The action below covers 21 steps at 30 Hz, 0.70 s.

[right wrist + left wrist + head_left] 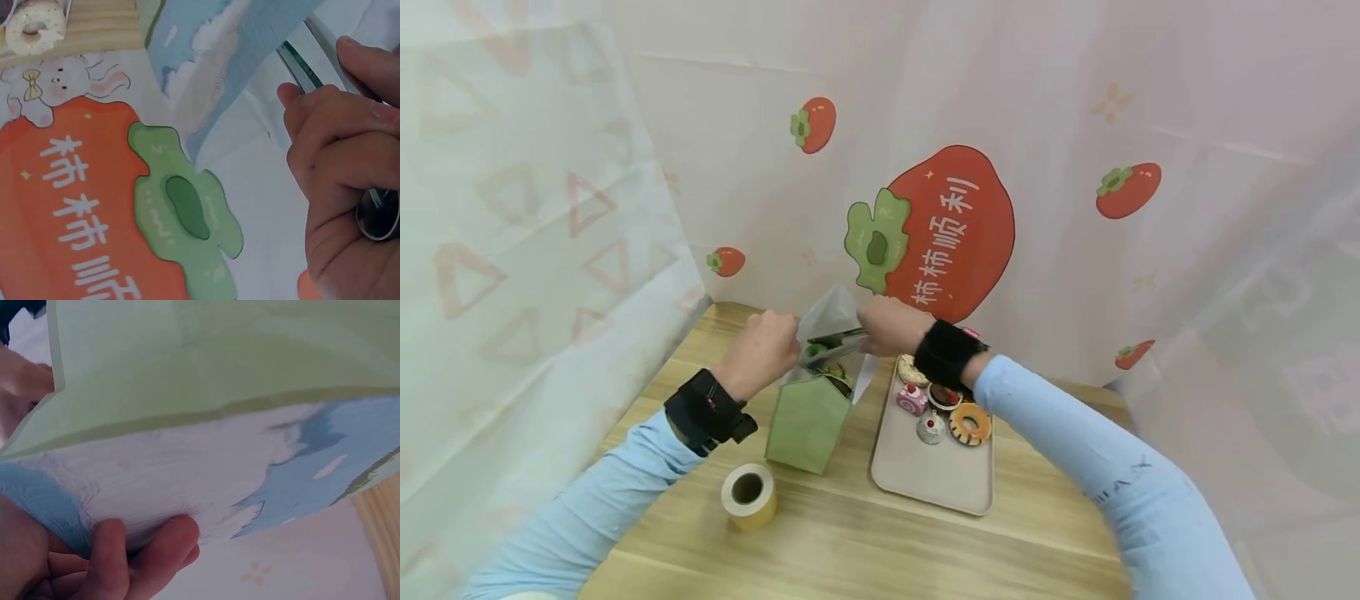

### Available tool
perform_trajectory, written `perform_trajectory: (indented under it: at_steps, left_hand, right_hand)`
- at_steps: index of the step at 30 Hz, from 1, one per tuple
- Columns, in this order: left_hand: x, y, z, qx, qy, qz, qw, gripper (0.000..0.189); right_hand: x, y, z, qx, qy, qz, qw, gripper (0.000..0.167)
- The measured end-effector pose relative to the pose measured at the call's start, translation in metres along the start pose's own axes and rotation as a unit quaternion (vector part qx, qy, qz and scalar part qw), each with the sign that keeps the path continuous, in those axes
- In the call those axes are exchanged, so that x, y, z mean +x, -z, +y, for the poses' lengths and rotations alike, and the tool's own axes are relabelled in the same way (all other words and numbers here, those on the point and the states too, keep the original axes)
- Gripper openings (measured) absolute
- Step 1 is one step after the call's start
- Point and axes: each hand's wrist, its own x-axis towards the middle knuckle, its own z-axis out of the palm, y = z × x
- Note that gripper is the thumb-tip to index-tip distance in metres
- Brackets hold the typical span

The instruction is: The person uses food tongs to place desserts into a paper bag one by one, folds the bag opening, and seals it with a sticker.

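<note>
A paper bag, pale green with a cloud-printed side, stands tilted on the table with its mouth upward. My left hand grips its upper left edge; the fingertips lie against the printed side. Over the mouth, my right hand holds shiny metal tongs, whose arms come out between finger and thumb in the right wrist view. Their rounded end shows below the palm. Green and yellowish items show inside the bag; what they are is unclear.
Right of the bag lies a beige tray with several toy-like pastries, among them a striped donut and a pink roll. A roll of yellow tape stands in front of the bag. A persimmon-printed curtain closes off the back.
</note>
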Motion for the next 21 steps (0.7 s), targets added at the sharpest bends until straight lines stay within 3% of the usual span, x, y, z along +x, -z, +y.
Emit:
perform_trajectory:
  at_steps: [3,8,15,21]
  left_hand:
    - [0.001,0.001,0.002,0.006,-0.006,0.009,0.9999,0.029]
    - [0.001,0.001,0.005,0.012,-0.005,0.016,0.9998,0.021]
    - [0.000,-0.002,0.008,0.025,-0.014,0.019,0.9994,0.033]
    - [-0.003,-0.003,0.005,0.036,-0.014,0.022,0.9990,0.043]
  right_hand:
    - [0.019,-0.005,-0.004,-0.044,0.009,-0.015,0.9989,0.021]
    - [0.039,-0.022,-0.008,-0.041,0.000,-0.032,0.9986,0.007]
    - [0.055,-0.044,-0.007,-0.030,-0.040,-0.037,0.9981,0.020]
    - [0.062,-0.048,-0.003,-0.021,-0.039,-0.049,0.9978,0.020]
